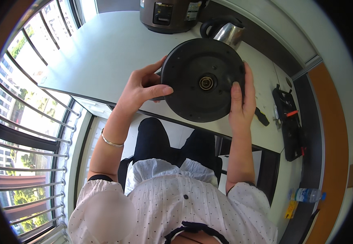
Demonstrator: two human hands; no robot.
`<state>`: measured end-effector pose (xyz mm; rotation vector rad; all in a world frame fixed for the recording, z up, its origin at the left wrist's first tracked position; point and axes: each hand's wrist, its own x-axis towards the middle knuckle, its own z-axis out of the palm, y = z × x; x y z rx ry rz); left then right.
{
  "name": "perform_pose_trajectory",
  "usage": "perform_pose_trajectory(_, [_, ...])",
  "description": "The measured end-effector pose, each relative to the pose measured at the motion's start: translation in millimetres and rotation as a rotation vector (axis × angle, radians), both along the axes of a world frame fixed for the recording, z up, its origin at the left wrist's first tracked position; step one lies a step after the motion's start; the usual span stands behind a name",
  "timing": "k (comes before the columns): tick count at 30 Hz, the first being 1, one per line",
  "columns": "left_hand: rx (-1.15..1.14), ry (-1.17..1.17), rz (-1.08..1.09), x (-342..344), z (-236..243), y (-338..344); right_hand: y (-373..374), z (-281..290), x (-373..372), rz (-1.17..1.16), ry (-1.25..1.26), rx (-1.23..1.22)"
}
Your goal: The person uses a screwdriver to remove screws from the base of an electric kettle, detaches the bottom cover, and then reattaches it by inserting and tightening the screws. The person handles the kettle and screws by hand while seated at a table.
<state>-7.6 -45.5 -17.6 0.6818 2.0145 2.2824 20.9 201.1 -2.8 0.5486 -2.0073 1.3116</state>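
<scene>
Black tool tray at the surface's right edge holds small tools — contents indistinct. Steel kettle and cooker stand behind. Both hands — left hand, right hand — grip the round black kettle base at its rim, raised over the surface, brass centre contact facing the camera.

On show: 2 hands, the left hand and the right hand, 1 round black kettle base, 1 steel kettle, 1 cooker, 1 black tool tray (contents too small to count) and 1 plastic bottle.
</scene>
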Motion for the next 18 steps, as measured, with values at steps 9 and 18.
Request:
perform_pose_trajectory(9, [-0.014,-0.019,0.032,3.6,6.2,3.6,-1.1,1.6,-0.2,-0.036,0.032,0.02])
perform_pose_trajectory(18, [-0.044,-0.001,0.042,1.5,7.4,3.7,-4.4,4.1,-2.5,-0.095,0.095,0.064])
